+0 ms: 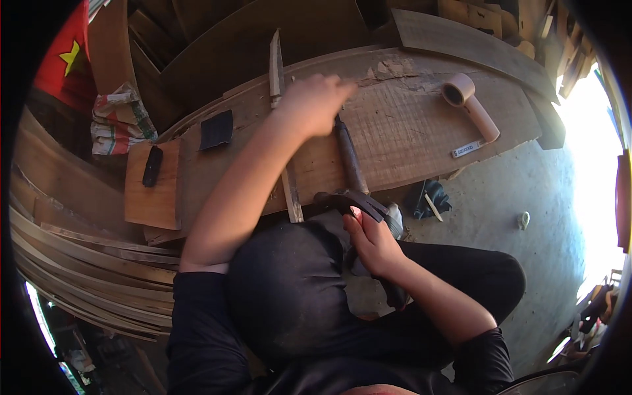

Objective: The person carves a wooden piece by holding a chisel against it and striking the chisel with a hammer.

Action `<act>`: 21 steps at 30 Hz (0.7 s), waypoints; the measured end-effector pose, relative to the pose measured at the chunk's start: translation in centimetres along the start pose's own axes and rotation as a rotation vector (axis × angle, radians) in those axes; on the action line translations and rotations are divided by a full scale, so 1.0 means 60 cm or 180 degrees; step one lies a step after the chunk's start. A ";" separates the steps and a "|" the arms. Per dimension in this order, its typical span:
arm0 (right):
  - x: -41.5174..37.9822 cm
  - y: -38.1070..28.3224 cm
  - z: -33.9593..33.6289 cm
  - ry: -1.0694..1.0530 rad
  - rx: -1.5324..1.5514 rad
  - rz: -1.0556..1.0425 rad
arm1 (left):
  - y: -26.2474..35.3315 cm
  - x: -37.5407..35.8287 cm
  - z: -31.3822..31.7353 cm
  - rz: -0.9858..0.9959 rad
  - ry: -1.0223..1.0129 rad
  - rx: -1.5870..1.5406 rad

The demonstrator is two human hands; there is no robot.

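My left hand (316, 105) reaches over the wooden bench (408, 112), slightly blurred, with a finger stretched out to the right and nothing visible in it. Just below it lies a long tool with a dark round handle (352, 161), its thin end by my fingers. A long narrow wooden strip (291, 194) passes under my left wrist, its pointed far end beyond the hand. Near my knees, my right hand (374, 247) is closed around a claw hammer (362, 203), whose dark head shows above the fist. Its grip is partly hidden by the hand.
A pink cylinder-headed device (480, 118) lies at the bench's right, beside a small labelled strip (467, 149). At left are a dark square sheet (216, 129) and a black object (152, 166) on a board (135, 197). A black bag-like item (421, 197) sits on the floor.
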State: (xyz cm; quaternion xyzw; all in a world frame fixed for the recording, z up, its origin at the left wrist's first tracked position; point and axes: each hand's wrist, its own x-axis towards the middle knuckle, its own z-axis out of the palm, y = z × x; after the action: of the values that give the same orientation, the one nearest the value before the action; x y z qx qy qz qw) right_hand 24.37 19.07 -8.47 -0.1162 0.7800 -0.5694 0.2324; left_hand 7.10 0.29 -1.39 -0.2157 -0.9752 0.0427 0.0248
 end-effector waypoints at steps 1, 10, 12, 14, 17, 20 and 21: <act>0.001 0.002 0.000 -0.0009 0.0008 0.0030 | 0.016 -0.007 0.000 0.0200 -0.0383 0.0165; -0.002 0.014 0.009 0.0143 -0.0081 -0.0272 | 0.051 -0.021 0.034 0.1589 0.0330 -0.0075; -0.004 0.002 0.003 0.0077 -0.0068 -0.0176 | 0.031 -0.012 -0.003 0.1117 0.1359 -0.0466; -0.005 -0.002 0.002 0.0022 -0.0034 -0.0048 | 0.003 -0.031 -0.062 0.0759 0.2262 -0.0918; -0.004 0.002 0.003 0.0002 0.0035 -0.0072 | -0.055 -0.075 -0.076 0.0232 0.2939 -0.2049; -0.002 0.012 0.007 0.0196 0.0105 -0.0379 | -0.086 -0.097 -0.052 0.0061 0.3418 -0.3117; -0.001 0.013 0.004 0.0130 -0.0007 -0.0294 | -0.101 -0.105 -0.040 -0.0019 0.3395 -0.2865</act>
State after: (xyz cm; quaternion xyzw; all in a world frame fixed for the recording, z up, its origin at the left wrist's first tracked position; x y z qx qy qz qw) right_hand 24.61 19.15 -9.27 -0.1408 0.7790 -0.5809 0.1898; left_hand 10.40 -7.67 1.40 -0.1938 -0.7534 -0.4774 0.4086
